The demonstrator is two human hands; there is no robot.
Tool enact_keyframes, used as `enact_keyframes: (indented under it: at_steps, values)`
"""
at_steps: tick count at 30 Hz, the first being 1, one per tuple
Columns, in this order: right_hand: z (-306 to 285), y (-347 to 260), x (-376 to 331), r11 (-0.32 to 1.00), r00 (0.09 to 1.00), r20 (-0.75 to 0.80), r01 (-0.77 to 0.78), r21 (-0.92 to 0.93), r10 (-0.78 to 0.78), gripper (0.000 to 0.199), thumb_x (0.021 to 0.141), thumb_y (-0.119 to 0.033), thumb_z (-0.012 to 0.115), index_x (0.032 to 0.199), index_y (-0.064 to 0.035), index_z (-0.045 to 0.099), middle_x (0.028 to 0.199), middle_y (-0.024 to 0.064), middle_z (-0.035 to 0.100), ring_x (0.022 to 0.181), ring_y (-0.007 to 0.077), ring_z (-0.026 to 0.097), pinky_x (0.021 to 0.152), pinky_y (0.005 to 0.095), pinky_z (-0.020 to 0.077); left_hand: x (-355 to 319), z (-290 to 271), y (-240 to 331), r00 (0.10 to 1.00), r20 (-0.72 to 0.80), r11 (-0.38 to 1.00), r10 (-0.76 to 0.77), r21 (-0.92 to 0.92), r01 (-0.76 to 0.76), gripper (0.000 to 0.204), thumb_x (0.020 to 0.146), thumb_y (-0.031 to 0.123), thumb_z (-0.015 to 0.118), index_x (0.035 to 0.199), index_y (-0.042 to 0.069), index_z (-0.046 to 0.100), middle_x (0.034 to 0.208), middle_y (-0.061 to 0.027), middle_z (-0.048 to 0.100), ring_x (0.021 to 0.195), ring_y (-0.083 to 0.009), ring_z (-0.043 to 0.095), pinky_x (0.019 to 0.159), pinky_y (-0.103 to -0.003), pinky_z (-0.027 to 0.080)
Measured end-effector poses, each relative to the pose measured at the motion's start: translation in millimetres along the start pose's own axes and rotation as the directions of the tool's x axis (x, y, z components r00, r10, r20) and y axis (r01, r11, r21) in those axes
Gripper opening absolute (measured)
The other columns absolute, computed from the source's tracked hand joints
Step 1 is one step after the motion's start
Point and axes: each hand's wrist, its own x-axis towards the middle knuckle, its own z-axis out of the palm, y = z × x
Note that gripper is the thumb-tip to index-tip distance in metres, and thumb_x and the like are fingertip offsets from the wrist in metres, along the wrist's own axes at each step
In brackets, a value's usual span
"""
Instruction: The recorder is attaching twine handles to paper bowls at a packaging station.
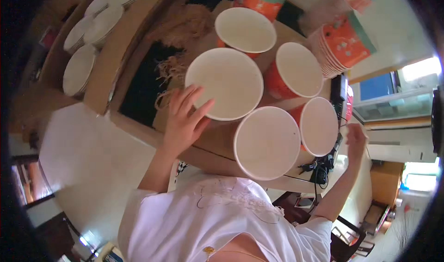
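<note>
Left hand [185,118] open, fingers on paper bowl [224,84] rim; right hand [356,139] grip unclear.

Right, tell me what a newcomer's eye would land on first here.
First, the cluster of big paper cups with white lids on the brown table, orange sides showing beneath; the left hand rests its fingers on the largest lid in the middle. Next, the stack of orange cups lying on its side at the upper right. The right hand is raised by the table's right edge, and whether it holds anything cannot be told.
</note>
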Motion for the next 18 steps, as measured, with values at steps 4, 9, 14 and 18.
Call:
enact_keyframes:
  at_steps: [4, 9, 14, 18]
  values:
    - [24.6, -89.2, -17.2, 0.905, 0.845, -0.532, 0.179, 0.387, 0.060, 0.029, 0.096, -0.028, 0.049, 0.082, -0.0034, 0.056, 0.071, -0.0022, 0.051, 0.063, 0.0051, 0.044, 0.056, 0.0202, 0.0335, 19.0, -8.1, -8.5, 0.906, -0.359, 0.949, -0.225, -0.293, 0.119, 0.059, 0.070, 0.007, 0.073, 0.125, 0.010, 0.052, 0.133, -0.0188, 0.044, 0.121, -0.0363, 0.043, 0.100, -0.044, 0.036]
    - [6.5, -107.9, -87.6, 0.856, 0.989, 0.103, 0.042, 0.515, -0.111, 0.028, 0.089, -0.028, 0.061, 0.079, -0.0011, 0.061, 0.085, 0.0051, 0.060, 0.075, 0.0099, 0.052, 0.059, 0.0269, 0.0410, -29.4, 11.0, -39.6, 0.918, -0.262, 0.953, -0.299, -0.141, 0.270, 0.019, 0.068, -0.001, 0.067, 0.085, 0.006, 0.065, 0.092, -0.0092, 0.059, 0.086, -0.0301, 0.055, 0.078, -0.038, 0.048]
    - [100.1, -185.5, -116.5, 0.727, 0.511, 0.660, 0.682, 0.078, -0.550, 0.039, 0.069, -0.020, 0.072, 0.102, -0.0074, 0.057, 0.095, 0.0071, 0.061, 0.089, 0.0282, 0.058, 0.080, 0.0426, 0.0455, -41.7, 39.1, -37.6, 0.954, -0.143, 0.955, -0.264, 0.101, 0.279, 0.015, 0.072, 0.001, 0.064, 0.086, 0.006, 0.063, 0.087, -0.0108, 0.059, 0.084, -0.0286, 0.056, 0.076, -0.037, 0.049]
    - [126.6, -173.7, -110.4, 0.731, 0.618, 0.548, 0.683, -0.019, -0.563, 0.029, 0.071, -0.012, 0.070, 0.097, -0.0068, 0.059, 0.086, 0.0068, 0.058, 0.083, 0.0281, 0.058, 0.072, 0.0392, 0.0480, -15.8, -6.1, -34.8, 0.720, -0.226, 0.718, -0.656, -0.482, 0.502, 0.008, 0.087, 0.004, 0.056, 0.095, 0.003, 0.055, 0.080, -0.0104, 0.059, 0.075, -0.0193, 0.058, 0.071, -0.030, 0.048]
